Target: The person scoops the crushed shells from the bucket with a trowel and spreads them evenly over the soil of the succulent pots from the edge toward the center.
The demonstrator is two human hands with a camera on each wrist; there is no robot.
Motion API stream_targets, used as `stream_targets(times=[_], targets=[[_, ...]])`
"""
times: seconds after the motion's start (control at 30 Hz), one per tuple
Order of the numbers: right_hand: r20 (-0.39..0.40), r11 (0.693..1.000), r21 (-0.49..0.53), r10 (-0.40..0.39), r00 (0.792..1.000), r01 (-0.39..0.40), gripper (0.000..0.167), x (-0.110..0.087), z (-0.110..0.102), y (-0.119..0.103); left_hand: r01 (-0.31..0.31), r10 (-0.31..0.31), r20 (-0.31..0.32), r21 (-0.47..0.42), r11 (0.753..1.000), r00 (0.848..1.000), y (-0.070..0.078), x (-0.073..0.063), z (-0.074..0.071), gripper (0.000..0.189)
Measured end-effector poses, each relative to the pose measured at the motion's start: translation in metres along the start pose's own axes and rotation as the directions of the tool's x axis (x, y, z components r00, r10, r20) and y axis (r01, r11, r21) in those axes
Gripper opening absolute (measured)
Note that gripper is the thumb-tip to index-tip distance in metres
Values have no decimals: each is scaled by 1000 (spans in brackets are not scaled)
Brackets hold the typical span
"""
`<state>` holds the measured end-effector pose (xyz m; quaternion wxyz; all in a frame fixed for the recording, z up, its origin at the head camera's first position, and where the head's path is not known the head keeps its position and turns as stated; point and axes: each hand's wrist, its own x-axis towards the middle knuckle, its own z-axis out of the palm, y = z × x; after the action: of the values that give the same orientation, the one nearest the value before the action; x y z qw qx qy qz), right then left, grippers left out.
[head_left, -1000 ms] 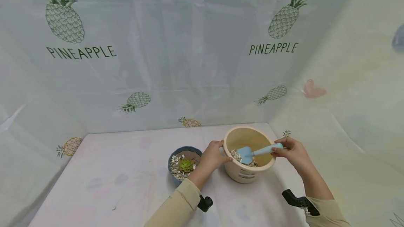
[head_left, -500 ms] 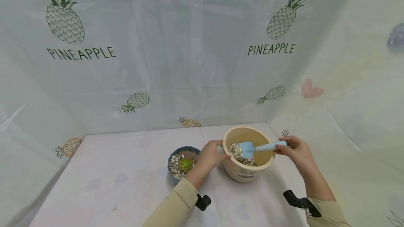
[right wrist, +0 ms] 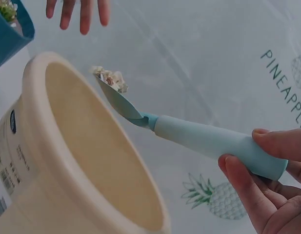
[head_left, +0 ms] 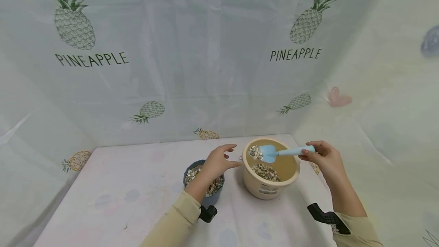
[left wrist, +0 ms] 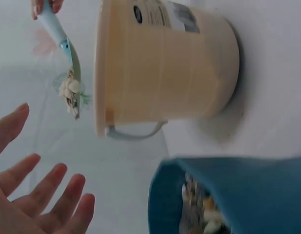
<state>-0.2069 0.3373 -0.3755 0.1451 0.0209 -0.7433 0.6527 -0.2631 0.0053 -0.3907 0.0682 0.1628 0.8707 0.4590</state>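
Observation:
A light blue trowel [head_left: 268, 153] carries a small heap of pebbles [head_left: 255, 152] on its blade, raised over the cream bucket [head_left: 269, 193]. My right hand [head_left: 324, 159] pinches the end of its handle [right wrist: 213, 141] between thumb and fingers. More pebbles [head_left: 265, 172] lie at the bottom of the bucket. Left of the bucket, my left hand [head_left: 214, 165] hangs in the air with fingers spread, holding nothing. Under that hand stands a blue pot [head_left: 212, 200] with pebbles; its plant is mostly hidden by the hand and forearm in the head view.
Everything stands on a table covered with a pale cloth [head_left: 137, 186]. A pineapple-print curtain [head_left: 192, 68] rises behind the table and along both sides. The bucket has a small grey side handle [left wrist: 135, 135].
My left hand has let go of the bucket's rim and moved left over the blue pot. The trowel has come up out of the bucket's pebbles with a load on it.

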Motion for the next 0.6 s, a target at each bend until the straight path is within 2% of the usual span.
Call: stream_targets(times=[0.17, 0.3, 0.6], targets=[[22, 996, 78, -33, 999, 32, 17, 3, 15, -9, -35, 35, 24, 8, 999, 999, -8, -6, -22, 65], [40, 992, 116, -45, 998, 40, 17, 5, 30, -12, -40, 40, 20, 28, 999, 999, -21, -8, -38, 65], [88, 998, 65, -13, 996, 7, 23, 10, 70, -9, -37, 35, 23, 78, 996, 999, -53, -18, -70, 64]])
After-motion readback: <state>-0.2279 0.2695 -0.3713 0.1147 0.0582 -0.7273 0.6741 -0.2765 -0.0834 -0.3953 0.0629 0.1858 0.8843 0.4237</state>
